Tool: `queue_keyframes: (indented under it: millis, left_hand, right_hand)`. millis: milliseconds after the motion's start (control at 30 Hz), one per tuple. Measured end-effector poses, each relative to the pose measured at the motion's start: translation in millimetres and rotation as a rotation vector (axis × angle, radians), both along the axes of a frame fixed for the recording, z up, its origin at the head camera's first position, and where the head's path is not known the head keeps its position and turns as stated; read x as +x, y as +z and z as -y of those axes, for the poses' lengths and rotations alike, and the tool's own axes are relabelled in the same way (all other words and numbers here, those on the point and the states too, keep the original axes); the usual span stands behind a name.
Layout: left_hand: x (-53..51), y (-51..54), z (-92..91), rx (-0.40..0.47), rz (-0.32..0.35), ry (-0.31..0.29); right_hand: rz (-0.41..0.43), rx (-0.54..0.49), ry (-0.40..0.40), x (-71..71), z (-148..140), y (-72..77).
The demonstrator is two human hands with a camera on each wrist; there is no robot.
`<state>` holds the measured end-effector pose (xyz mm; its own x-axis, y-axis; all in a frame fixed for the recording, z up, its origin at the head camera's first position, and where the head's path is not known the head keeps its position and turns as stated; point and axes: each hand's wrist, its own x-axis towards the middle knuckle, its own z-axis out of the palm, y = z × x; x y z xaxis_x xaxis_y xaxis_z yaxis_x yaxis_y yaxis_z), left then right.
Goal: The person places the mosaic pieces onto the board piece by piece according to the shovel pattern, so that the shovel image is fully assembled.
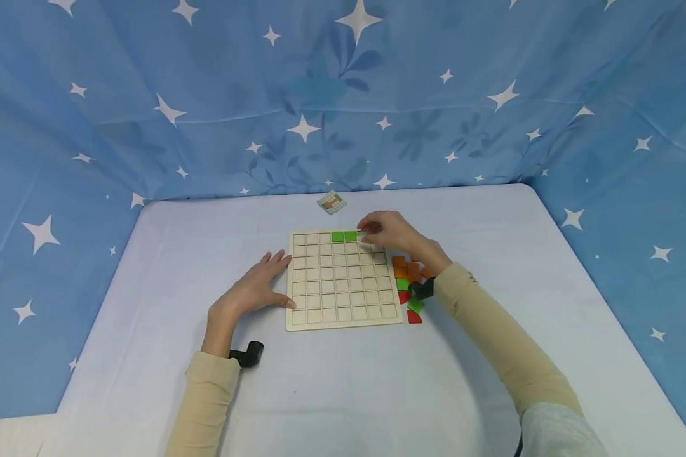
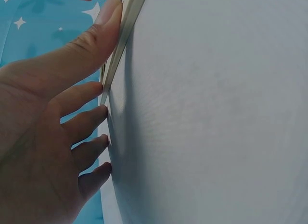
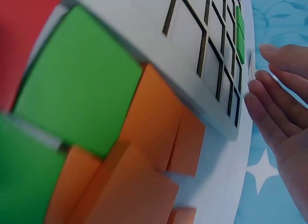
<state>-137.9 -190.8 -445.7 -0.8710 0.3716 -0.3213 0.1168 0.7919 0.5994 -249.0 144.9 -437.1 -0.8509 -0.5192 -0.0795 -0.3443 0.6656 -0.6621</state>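
Note:
A pale wooden grid board (image 1: 334, 273) lies on the table, with two green square tiles (image 1: 343, 237) side by side in its far row. My left hand (image 1: 257, 284) rests at the board's left edge, thumb and fingers spread; in the left wrist view, the fingertips (image 2: 103, 113) touch the side. Over the far right of the board, my right hand (image 1: 391, 230) bends its fingers and thumb beside the green tiles. A thin dark green edge, seemingly another tile, shows between its fingertips; the hand hides most of it.
Loose orange tiles (image 3: 151, 113), green tiles (image 3: 79, 82) and red rounded pieces (image 1: 414, 317) lie along the board's right edge, some overlapping. A small patterned card (image 1: 331, 202) lies beyond the board. A blue starry curtain (image 1: 320, 95) stands behind the white table (image 1: 343, 393).

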Motion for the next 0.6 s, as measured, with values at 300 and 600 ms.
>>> queue_keyframes:
  millis: [300, 600]
  left_hand:
    - [0.2, 2.7, -0.4, 0.002, 0.011, -0.002]
    - [-0.5, 1.8, -0.6, 0.001, 0.006, -0.014]
  right_hand:
    - [0.015, -0.013, -0.047, 10.8, -18.7, -1.2]
    - [0.031, -0.003, -0.077, 27.5, -35.5, -1.1]
